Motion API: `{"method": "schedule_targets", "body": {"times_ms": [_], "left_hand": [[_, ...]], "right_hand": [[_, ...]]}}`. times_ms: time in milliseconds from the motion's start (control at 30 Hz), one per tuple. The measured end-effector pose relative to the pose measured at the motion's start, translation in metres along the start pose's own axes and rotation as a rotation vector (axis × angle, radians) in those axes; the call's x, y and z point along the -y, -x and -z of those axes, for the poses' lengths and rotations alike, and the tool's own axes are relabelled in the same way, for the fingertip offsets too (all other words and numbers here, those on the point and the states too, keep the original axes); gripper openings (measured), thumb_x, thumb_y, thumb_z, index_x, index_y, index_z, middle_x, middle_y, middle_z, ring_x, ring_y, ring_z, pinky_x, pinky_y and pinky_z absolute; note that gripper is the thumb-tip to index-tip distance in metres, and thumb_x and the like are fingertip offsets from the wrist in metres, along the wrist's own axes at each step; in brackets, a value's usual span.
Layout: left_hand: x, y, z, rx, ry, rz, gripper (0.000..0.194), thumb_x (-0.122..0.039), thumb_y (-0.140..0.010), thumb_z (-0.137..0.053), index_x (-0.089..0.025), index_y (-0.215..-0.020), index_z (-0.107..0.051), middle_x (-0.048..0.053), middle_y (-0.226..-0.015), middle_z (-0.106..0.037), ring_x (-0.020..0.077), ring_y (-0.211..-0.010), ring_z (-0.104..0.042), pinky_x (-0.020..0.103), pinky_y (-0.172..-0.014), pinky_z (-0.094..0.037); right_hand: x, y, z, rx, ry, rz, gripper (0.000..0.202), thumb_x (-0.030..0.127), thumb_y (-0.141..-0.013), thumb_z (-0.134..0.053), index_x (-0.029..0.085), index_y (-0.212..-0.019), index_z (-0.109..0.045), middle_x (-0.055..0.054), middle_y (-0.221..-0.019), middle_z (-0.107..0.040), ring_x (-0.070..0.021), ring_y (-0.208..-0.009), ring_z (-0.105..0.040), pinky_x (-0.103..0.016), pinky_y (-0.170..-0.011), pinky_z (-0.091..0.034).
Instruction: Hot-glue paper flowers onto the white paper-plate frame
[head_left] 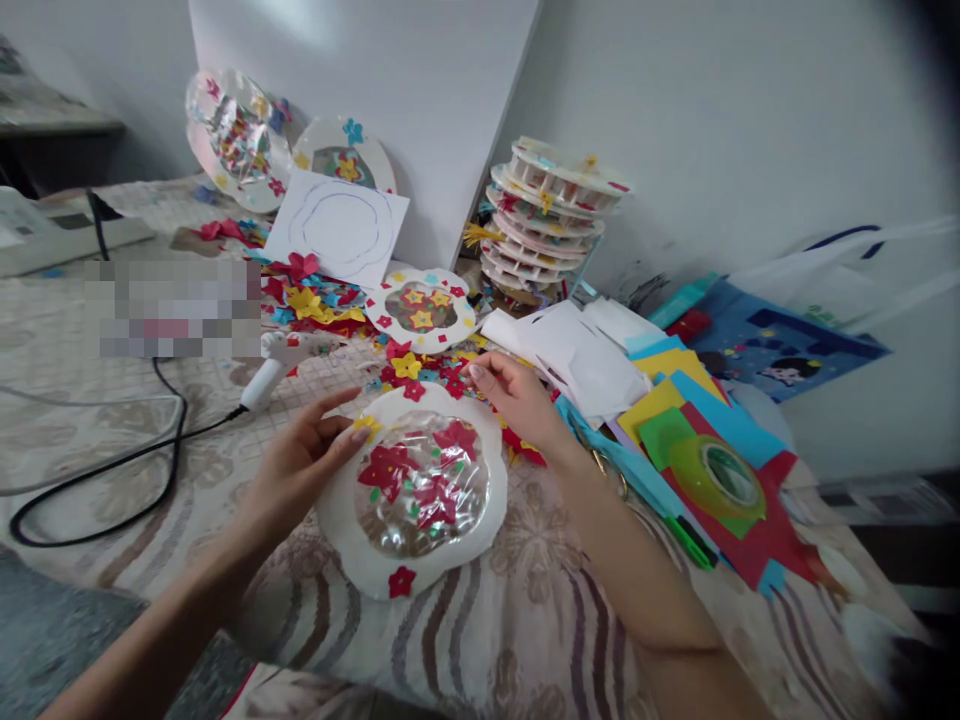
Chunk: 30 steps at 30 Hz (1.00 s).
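A white scalloped paper frame (484, 500) lies flat on the tablecloth, its clear film window showing red paper flowers (437, 500) and small green bits. Red flowers also sit on its top and bottom rim. At the rim's upper left, my left hand (319, 450) has its thumb and a curled finger on a yellow paper flower (366, 428), index finger stretched out above. Over the frame's upper right edge, my right hand (517, 395) is closed, thumb against fingertips, close to loose red paper flowers (454, 378). Whether anything small is between those fingertips is hidden.
A white glue gun (266, 378) with a black cord lies left. Behind stand a finished flower frame (420, 310), a drawn sheet (341, 228) and a stacked white tiered model (547, 215). Coloured paper (675, 425), a tape roll (727, 475) and scissors (600, 465) lie right.
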<state>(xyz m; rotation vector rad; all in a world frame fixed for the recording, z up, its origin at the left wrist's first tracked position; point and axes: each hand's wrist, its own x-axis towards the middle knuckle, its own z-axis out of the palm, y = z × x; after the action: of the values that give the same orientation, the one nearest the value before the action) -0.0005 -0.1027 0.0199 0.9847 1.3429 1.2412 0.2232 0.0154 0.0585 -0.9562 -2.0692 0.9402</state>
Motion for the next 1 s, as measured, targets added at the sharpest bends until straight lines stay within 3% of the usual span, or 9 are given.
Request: {"method": "schedule_targets", "body": {"times_ms": [100,267,500,800,1000], "left_hand": [[0.0,0.002,-0.002,-0.002,0.011,0.007,0.06,-0.044,-0.073,-0.067,-0.028,-0.127,-0.045,0.003,-0.096,-0.066,0.0138,-0.07,-0.064,0.019,-0.052,-0.053],[0.01,0.013,-0.001,0.015,0.035,0.075,0.063,-0.047,-0.071,-0.067,-0.028,-0.127,-0.045,0.007,-0.114,-0.065,0.022,-0.089,-0.067,0.024,-0.06,-0.057],[0.021,0.028,0.006,0.012,0.045,0.114,0.064,-0.047,-0.072,-0.066,-0.027,-0.129,-0.045,0.008,-0.121,-0.063,0.0271,-0.106,-0.061,0.03,-0.071,-0.059],[0.016,0.03,-0.004,0.051,0.026,0.076,0.055,-0.047,-0.075,-0.063,-0.028,-0.125,-0.049,0.007,-0.121,-0.063,0.0249,-0.098,-0.065,0.028,-0.069,-0.057],[0.018,0.033,-0.004,-0.06,-0.017,0.036,0.049,-0.055,-0.081,-0.05,-0.027,-0.122,-0.054,0.007,-0.125,-0.061,0.0269,-0.107,-0.061,0.031,-0.077,-0.056]], "right_hand": [[0.001,0.0,0.01,0.008,0.014,0.0,0.029,0.044,-0.091,-0.045,0.018,-0.092,-0.058,-0.003,-0.085,-0.06,-0.0136,-0.075,-0.054,-0.025,-0.065,-0.043],[0.006,0.002,0.02,0.136,0.137,0.007,0.026,0.04,-0.09,-0.049,0.018,-0.099,-0.059,-0.006,-0.099,-0.064,-0.0172,-0.088,-0.057,-0.027,-0.072,-0.045],[0.009,0.003,0.015,0.227,0.238,0.025,0.021,0.035,-0.09,-0.049,0.019,-0.098,-0.061,-0.005,-0.097,-0.065,-0.0162,-0.084,-0.058,-0.027,-0.071,-0.044],[0.009,0.007,0.004,0.438,0.024,-0.05,0.031,0.035,-0.084,-0.06,0.019,-0.111,-0.057,-0.004,-0.093,-0.063,-0.0149,-0.085,-0.059,-0.028,-0.076,-0.046],[0.012,0.006,0.011,0.46,-0.066,-0.063,0.03,0.028,-0.081,-0.063,0.019,-0.11,-0.058,-0.003,-0.094,-0.06,-0.0145,-0.087,-0.057,-0.028,-0.078,-0.046]]}}
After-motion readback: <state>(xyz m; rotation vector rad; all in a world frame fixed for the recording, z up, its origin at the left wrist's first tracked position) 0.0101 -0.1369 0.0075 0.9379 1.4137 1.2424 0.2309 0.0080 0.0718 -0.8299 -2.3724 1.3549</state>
